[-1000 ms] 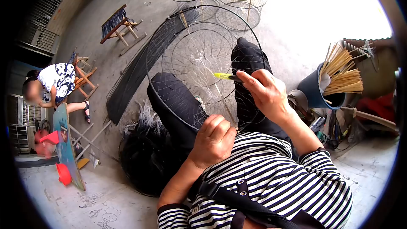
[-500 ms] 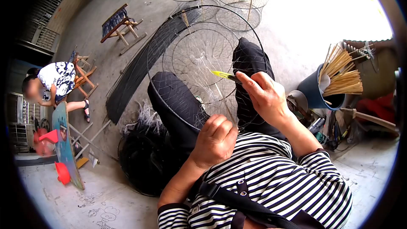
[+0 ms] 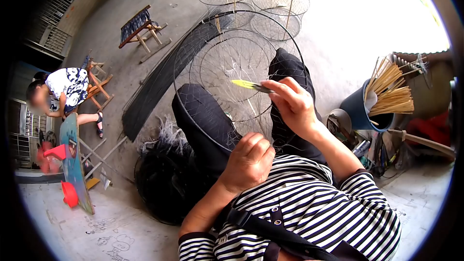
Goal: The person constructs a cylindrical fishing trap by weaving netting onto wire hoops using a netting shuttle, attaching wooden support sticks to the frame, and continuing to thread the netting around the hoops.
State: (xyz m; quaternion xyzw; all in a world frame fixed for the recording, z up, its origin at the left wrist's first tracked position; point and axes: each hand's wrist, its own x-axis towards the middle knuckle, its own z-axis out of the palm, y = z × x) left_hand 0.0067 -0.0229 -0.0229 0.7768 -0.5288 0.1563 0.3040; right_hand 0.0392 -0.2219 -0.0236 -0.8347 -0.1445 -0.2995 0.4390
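Note:
A round wire-hoop net cage (image 3: 180,100) with thin mesh rests over my knees, its near rim by my left hand. My left hand (image 3: 250,160) is closed at that rim, knuckles up; the fingertips and what they pinch are hidden, though the hoop and mesh run into the fist. Above the hoop's right side, my right hand (image 3: 295,107) grips a slim netting needle (image 3: 247,84) with a bright yellow-green pointed tip and a dark rear part. The needle's tip points left over the mesh. Pale loose threads show inside the hoop.
More net cages (image 3: 280,0) stand ahead. A bundle of dark rods (image 3: 162,84) lies on the floor at left. A blue bucket (image 3: 355,102) of bamboo sticks stands at right. A folding stool (image 3: 140,26), a seated person (image 3: 67,92) and a small painted table (image 3: 70,152) are leftward.
My right hand has moved slightly left and up with the netting needle, which now lies more level. My left hand stays at the rim. The whole view has shifted a little.

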